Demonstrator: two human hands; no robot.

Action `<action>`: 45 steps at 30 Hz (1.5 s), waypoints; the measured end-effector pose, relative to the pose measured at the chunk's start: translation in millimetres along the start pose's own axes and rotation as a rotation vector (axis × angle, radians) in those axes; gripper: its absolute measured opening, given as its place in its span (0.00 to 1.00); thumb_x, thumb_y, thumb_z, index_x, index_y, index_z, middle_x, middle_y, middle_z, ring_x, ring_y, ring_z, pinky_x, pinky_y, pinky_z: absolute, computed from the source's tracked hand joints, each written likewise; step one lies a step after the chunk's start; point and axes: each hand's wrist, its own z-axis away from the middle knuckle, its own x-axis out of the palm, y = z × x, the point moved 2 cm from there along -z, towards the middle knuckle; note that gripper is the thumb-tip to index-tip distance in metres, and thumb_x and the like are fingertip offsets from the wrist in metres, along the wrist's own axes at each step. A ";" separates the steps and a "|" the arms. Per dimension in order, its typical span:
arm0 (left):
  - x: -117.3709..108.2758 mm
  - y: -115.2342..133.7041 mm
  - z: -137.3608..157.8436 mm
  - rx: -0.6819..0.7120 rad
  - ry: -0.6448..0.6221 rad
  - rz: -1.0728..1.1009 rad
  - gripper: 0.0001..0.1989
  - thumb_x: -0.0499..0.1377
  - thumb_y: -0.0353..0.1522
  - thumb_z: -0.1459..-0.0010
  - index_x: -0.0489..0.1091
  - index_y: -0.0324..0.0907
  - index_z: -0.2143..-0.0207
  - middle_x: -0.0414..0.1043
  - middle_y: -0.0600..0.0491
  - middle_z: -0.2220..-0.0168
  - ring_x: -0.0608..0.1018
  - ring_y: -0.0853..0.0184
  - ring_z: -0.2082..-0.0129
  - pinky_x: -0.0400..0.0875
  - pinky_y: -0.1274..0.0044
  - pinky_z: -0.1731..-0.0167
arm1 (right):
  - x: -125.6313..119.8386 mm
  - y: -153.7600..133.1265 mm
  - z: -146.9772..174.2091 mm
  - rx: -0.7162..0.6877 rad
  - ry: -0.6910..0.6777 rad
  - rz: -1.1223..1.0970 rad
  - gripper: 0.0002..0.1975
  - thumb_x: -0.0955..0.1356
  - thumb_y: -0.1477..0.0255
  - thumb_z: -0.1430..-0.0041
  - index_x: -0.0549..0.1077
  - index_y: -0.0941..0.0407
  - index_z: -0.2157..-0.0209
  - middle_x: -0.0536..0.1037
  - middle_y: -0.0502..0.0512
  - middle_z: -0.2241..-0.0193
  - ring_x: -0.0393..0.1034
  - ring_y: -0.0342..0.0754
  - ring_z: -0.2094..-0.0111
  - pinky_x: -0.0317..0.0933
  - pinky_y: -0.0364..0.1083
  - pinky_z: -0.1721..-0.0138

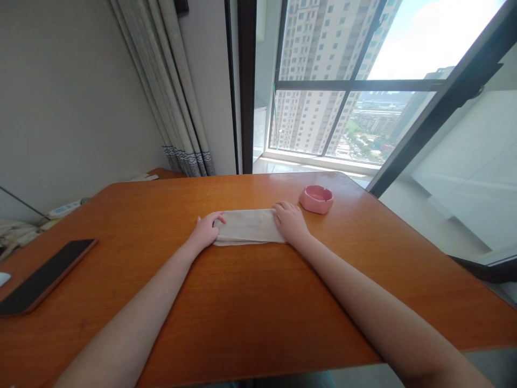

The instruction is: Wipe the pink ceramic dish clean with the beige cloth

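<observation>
Cloth (250, 226), layered into a flat strip, lies on the wooden table (250, 307) directly between the person's two hands, its long axis running left to right. The left hand (205, 231) sits at the left end with fingers curled, the right hand (292, 222) over the right end with fingers bent; from where I stand, I cannot tell whether either pinches fabric. Both touch it, so neither is nearer.
</observation>
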 end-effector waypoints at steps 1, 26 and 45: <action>-0.9 -0.5 0.7 -0.038 -0.015 -0.022 0.21 0.47 0.20 0.58 0.71 0.45 0.64 0.65 0.51 0.43 0.64 0.57 0.41 0.46 0.48 0.42 | 2.0 -5.1 2.6 -0.030 -0.059 -0.024 0.18 0.57 0.66 0.36 0.68 0.56 0.49 0.69 0.61 0.47 0.62 0.53 0.48 0.50 0.50 0.47; -25.9 -8.6 8.3 -0.200 0.919 0.609 0.12 0.54 0.27 0.48 0.64 0.42 0.60 0.61 0.55 0.69 0.66 0.71 0.70 0.65 0.77 0.66 | 7.1 -39.9 16.3 -0.298 -0.106 -0.266 0.17 0.62 0.63 0.40 0.71 0.55 0.53 0.71 0.58 0.49 0.62 0.54 0.48 0.55 0.54 0.48; -0.4 72.9 39.2 0.462 0.288 0.342 0.06 0.53 0.32 0.41 0.67 0.43 0.62 0.71 0.51 0.64 0.72 0.66 0.62 0.67 0.74 0.59 | 13.9 -42.3 6.1 -0.235 -0.207 -0.783 0.17 0.61 0.83 0.50 0.75 0.56 0.62 0.78 0.52 0.60 0.70 0.46 0.58 0.60 0.44 0.53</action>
